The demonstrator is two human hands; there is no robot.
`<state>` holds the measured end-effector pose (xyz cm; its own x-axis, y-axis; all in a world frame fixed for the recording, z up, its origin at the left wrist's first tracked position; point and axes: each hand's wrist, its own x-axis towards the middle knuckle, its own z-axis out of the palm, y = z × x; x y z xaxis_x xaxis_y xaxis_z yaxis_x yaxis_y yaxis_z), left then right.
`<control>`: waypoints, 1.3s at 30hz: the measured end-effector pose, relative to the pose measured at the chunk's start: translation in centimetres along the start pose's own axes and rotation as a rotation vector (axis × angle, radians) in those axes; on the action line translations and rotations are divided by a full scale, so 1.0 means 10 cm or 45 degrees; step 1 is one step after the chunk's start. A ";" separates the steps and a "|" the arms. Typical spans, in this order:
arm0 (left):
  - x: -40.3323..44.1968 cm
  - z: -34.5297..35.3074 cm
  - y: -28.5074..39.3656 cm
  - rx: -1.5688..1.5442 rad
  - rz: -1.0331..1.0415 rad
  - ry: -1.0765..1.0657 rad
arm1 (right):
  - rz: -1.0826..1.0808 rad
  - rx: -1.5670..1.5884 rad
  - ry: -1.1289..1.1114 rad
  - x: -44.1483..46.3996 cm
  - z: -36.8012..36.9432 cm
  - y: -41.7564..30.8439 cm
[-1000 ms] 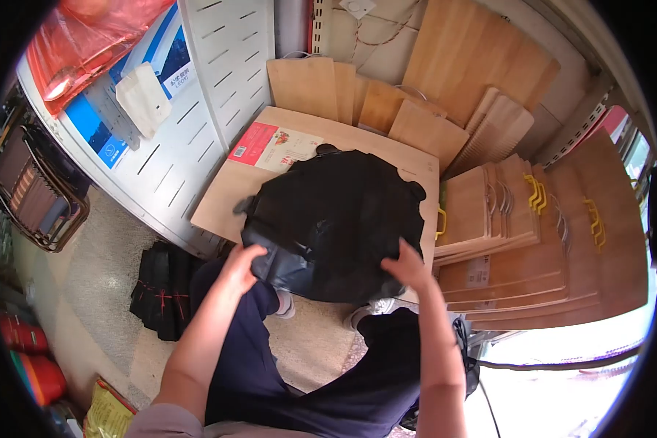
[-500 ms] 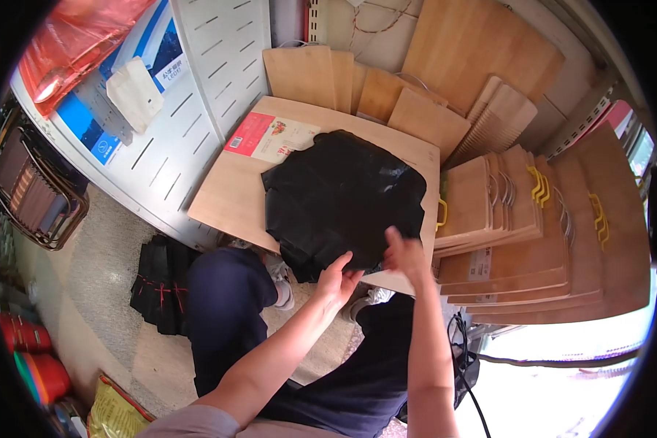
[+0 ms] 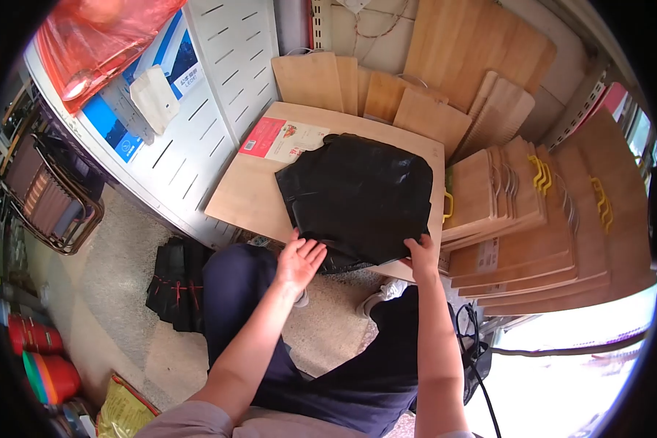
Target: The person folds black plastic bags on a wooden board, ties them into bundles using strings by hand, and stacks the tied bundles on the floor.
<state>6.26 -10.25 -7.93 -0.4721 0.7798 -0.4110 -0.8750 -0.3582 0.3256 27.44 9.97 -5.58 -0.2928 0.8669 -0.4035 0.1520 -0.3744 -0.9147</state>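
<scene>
A flat black sheet of thin, shiny material lies over a light wooden board, its near edge hanging past the board's front edge. My left hand is at the sheet's near left corner, palm up with the fingers spread, touching the edge. At the near right corner my right hand pinches the sheet's edge between thumb and fingers. A red and white label shows on the board beyond the sheet's left side.
Wooden boards with yellow handles stand at the right, and more boards lean at the back. A white slotted panel rises at the left. Black bundles with red ties lie on the floor beside my knee, with colored bowls further left.
The sheet's outline has become smoother and flatter. My left hand moved right, then back left to the near left corner; my right hand came down onto the near right edge.
</scene>
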 end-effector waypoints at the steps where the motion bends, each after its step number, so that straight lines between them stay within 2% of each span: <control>1: 0.03 0.00 0.10 0.002 -0.050 0.018 | -0.055 -0.097 0.086 0.00 0.00 -0.01; 2: 0.06 0.02 0.19 0.104 -0.113 0.034 | -0.050 -0.089 0.093 -0.04 0.01 -0.02; 4: 0.09 0.08 0.27 0.384 -0.067 -0.065 | -0.170 -0.008 0.082 -0.23 0.06 -0.16; 5: 0.11 0.12 0.32 0.395 -0.077 -0.073 | -0.170 0.002 0.096 -0.23 0.03 -0.13; 7: 0.17 0.18 0.42 0.932 0.045 -0.217 | -0.243 -0.020 -0.148 -0.18 -0.10 0.03; 8: 0.23 0.20 0.49 0.938 0.033 -0.225 | -0.241 -0.014 -0.135 -0.13 -0.18 0.12; 10: 0.39 0.24 0.61 1.624 0.030 -0.357 | -0.444 -0.479 -0.235 -0.17 -0.25 0.11; 11: 0.45 0.24 0.61 1.793 0.115 -0.296 | -0.412 -0.579 -0.173 -0.21 -0.27 0.12; 12: 0.51 0.23 0.65 1.796 0.101 -0.307 | -0.403 -0.577 -0.159 -0.21 -0.23 0.12; 14: 0.64 0.22 0.73 2.650 0.743 -0.586 | -0.546 -0.888 -0.063 -0.14 -0.18 0.11; 16: 0.63 0.32 0.69 2.610 0.765 -0.554 | -0.593 -0.903 -0.013 -0.01 -0.09 0.09; 18: 0.64 0.34 0.66 2.950 1.002 -0.580 | -0.693 -0.914 -0.018 0.13 -0.03 0.01; 22: 0.63 0.37 0.60 3.062 1.066 -0.596 | -0.744 -0.885 -0.031 0.33 -0.04 -0.05; 24: 0.59 0.49 0.59 3.028 1.316 -0.628 | -0.781 -0.848 -0.135 0.26 -0.10 -0.11; 25: 0.65 0.50 0.59 3.028 1.311 -0.632 | -0.775 -0.849 -0.133 0.18 -0.11 -0.19; 27: 0.77 0.50 0.61 3.032 1.582 -0.776 | -0.650 -0.783 -0.352 0.03 -0.12 -0.30; 28: 0.81 0.46 0.60 3.026 1.575 -0.786 | -0.643 -0.786 -0.345 0.05 -0.13 -0.24; 30: 0.88 0.42 0.61 2.998 1.426 -0.919 | -1.067 -1.176 -0.234 0.11 -0.14 -0.09; 34: 0.90 0.45 0.65 2.987 1.356 -1.007 | -1.088 -1.189 -0.154 0.14 -0.13 0.02; 36: 0.82 0.48 0.71 2.937 1.161 -0.973 | -1.051 -1.176 -0.182 0.10 -0.19 0.00; 39: 0.70 0.52 0.80 2.907 1.034 -0.954 | -0.922 -1.116 -0.197 -0.02 -0.26 -0.14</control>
<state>-3.48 -5.02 -3.79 0.0297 0.9744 0.2229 0.9315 -0.1079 0.3475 29.77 11.18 -4.13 -0.6832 0.7131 0.1573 0.4879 0.6060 -0.6282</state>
